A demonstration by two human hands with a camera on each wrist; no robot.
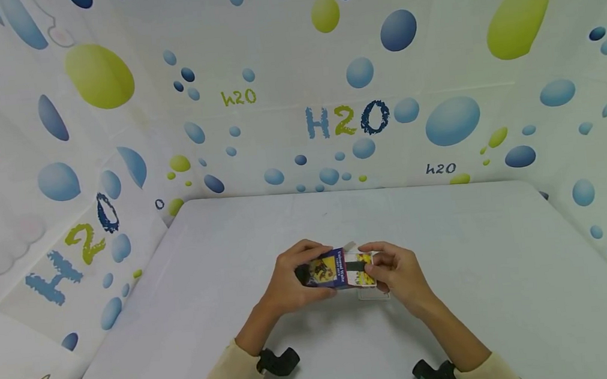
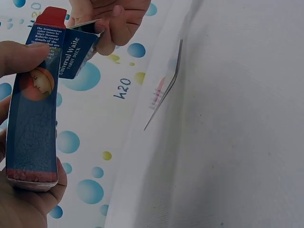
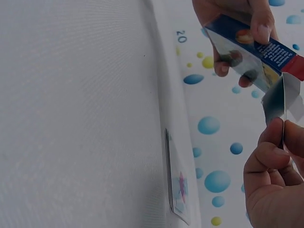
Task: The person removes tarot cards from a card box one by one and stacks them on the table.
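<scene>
A tarot deck box (image 1: 322,271), blue with a printed picture and the words "Universal Waite", is held above the table in my left hand (image 1: 288,280). In the left wrist view, the thumb lies over the narrow side of the box (image 2: 32,128). The top of the box is open, and a red side tab (image 2: 51,16) sticks out at that end. My right hand (image 1: 404,274) pinches the lid flap (image 3: 274,100) between thumb and fingers. Whether cards are inside the box cannot be seen. Under the hands lies a thin pale card or small stack (image 3: 178,192) on the table.
The white-covered table (image 1: 220,233) spreads around both hands. Behind it and at the sides hang white sheets (image 1: 283,83) printed with blue and green drops. Black wrist devices (image 1: 279,362) are strapped to both forearms.
</scene>
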